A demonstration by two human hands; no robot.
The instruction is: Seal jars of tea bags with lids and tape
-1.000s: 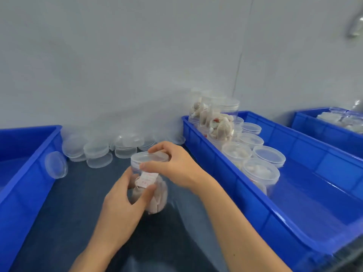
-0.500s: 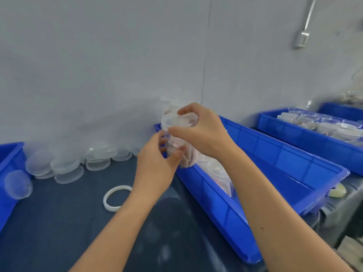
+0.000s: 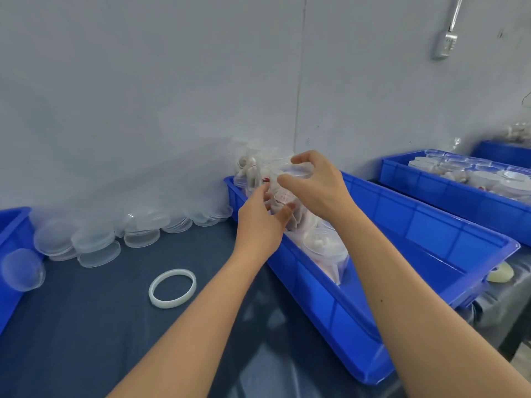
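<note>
Head view: the right hand [image 3: 316, 185] grips the lid [image 3: 296, 171] of a tea-bag jar [image 3: 283, 202] over the blue bin's [image 3: 431, 225] far left corner; the left hand [image 3: 260, 222] holds its side, fingers curled.

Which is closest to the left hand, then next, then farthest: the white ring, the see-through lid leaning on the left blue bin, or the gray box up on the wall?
From the left hand:
1. White ring, lower left on the table.
2. Leaning lid, far left.
3. Gray wall box, upper right.
</note>
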